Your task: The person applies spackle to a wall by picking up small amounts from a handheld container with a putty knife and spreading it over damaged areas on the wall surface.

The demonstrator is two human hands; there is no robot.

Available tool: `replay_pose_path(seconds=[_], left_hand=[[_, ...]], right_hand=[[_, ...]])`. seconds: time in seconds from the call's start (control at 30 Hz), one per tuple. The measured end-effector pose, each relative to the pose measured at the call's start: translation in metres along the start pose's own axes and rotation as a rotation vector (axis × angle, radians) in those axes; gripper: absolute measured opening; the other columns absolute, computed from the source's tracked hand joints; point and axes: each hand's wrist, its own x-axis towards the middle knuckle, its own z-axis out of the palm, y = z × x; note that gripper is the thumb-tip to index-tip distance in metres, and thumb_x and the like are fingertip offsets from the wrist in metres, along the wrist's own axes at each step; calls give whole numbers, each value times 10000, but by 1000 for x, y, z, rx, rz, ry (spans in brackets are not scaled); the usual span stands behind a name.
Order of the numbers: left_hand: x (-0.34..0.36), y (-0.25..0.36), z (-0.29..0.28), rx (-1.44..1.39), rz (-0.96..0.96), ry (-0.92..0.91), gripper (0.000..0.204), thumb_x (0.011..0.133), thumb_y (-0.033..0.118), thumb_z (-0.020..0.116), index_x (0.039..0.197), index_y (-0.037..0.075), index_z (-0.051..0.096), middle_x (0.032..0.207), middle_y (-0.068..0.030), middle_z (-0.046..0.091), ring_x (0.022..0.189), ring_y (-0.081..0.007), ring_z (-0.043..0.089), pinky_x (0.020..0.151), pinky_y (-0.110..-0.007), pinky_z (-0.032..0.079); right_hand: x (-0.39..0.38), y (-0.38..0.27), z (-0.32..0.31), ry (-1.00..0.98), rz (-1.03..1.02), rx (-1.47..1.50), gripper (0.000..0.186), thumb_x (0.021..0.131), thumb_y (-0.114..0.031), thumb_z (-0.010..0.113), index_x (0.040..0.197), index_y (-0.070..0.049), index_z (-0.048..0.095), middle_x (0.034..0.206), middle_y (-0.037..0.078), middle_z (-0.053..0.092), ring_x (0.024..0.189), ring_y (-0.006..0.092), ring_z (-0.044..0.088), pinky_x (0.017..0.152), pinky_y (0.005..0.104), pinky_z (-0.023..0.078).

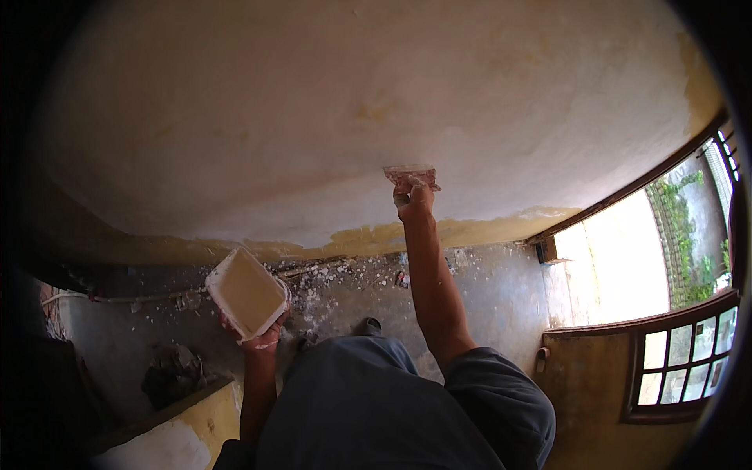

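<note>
My right hand (414,197) reaches forward with its fingers closed round a wide scraper (410,170). The scraper is smeared with whitish plaster, and its broad edge lies at the wall (258,117). Most of the wall carries a pale coat, with yellowish patches showing low down and at its right end. At the left, my left hand (261,338) grips a squarish white tub (224,283) from below and the side. Pale, smooth paste (249,296) shows inside the tilted tub. The tub partly hides my left fingers.
White crumbs (313,286) litter the grey floor (501,290) along the wall's foot. A pipe or cord (145,298) runs there on the left. A dark heap (176,374) lies by a low ledge (168,413). At the right are an open doorway (611,262) and a paned window (685,356).
</note>
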Motion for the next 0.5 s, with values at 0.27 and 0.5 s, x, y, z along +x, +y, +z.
replay_pose_path(seconds=[0.27,0.5], left_hand=[[6,-3,15,5,-11,-43,891,829,618,613,1532,218,240,1533,-142,328,1360,-408,398,929,-711,468],[10,-5,6,7,41,-144,849,855,631,575,1524,224,248,1515,-139,363,1353,-384,416,934,-686,490]], right_hand=[[-93,-84,92,-251,-292,-89,255,862,-10,628,1101,-15,539,960,92,588,757,182,566,658,361,498],[-75,-62,41,179,-1147,-865,423,977,-105,490,1366,40,409,1212,194,521,1025,297,550,832,403,485]])
